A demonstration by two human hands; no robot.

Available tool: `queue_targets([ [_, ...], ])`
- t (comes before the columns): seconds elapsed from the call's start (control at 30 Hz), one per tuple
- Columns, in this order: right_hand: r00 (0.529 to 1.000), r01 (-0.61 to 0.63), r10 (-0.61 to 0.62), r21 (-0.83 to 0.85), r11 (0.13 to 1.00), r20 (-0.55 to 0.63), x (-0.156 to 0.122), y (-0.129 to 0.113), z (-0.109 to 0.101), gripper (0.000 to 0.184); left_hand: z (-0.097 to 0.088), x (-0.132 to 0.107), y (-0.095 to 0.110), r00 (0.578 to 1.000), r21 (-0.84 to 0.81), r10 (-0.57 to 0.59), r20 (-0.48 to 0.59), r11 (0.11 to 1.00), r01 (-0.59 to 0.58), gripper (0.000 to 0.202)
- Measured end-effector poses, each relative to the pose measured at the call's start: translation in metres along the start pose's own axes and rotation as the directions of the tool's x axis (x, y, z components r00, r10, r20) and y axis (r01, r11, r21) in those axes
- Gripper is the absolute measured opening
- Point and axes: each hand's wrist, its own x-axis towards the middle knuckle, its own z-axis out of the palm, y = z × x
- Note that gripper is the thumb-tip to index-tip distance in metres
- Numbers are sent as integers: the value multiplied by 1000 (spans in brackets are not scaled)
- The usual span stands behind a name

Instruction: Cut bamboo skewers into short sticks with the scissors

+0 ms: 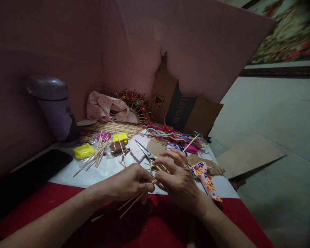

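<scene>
My left hand (pixel 138 182) is closed around thin bamboo sticks (pixel 131 206), whose ends poke out below it over the red cloth. Beside it, my right hand (pixel 179 175) has thumb and forefinger pinched together at the sticks' upper tip, its other fingers loosely curled. Another stick (pixel 191 143) sticks out beyond the right hand; I cannot tell whether it is held. Gold-handled scissors (pixel 148 153) lie partly hidden behind my right hand, blades apart, across a pale spotted fabric piece (pixel 138 146) and a cardboard piece (pixel 155 147).
Left are loose sticks (pixel 100 151), yellow clay packets (pixel 83 151), a black phone-like slab (pixel 46 167) and a lidded bottle (pixel 55 113). Behind lie colourful pipe cleaners (pixel 167 132), torn cardboard (pixel 182 103) and a pin-studded arch (pixel 135 100). A flowered fabric shape (pixel 208 181) rests at right.
</scene>
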Motion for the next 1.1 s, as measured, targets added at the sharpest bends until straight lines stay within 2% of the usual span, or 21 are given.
queue_targets([
  [0.17, 1000, 3, -3, -28, 1000, -17, 2, 2, -3, 13, 0, 2, -5, 1000, 26, 25, 3, 999, -26, 30],
  [0.27, 999, -8, 6, -54, 999, -41, 3, 4, -6, 16, 4, 4, -8, 999, -165, 37, 16, 986, -34, 25],
  [0.33, 998, -18, 14, -82, 996, -54, 3, 5, -8, 17, 8, 7, -10, 999, -348, -15, 49, 937, 31, 25],
  [0.4, 998, -27, 20, -112, 993, -61, 3, 6, -9, 16, 11, 9, -10, 996, -433, -59, 62, 898, 80, 26],
  [0.53, 998, -28, 19, -154, 988, -62, 3, 8, -7, 15, 13, 11, -5, 997, -443, -72, -6, 894, 62, 26],
  [0.87, 996, -32, 15, -188, 982, -88, 7, 2, -9, 17, 11, 10, -7, 998, -456, -33, -56, 890, 4, 29],
  [1.0, 979, -84, 53, -152, 985, -199, 5, -3, -13, 6, 12, 9, -4, 995, -593, -50, -92, 805, -14, 27],
  [1.1, 942, -131, 112, -40, 991, -315, -1, -9, -14, 16, 6, 8, -1, 982, -733, -63, -178, 674, -89, 21],
])
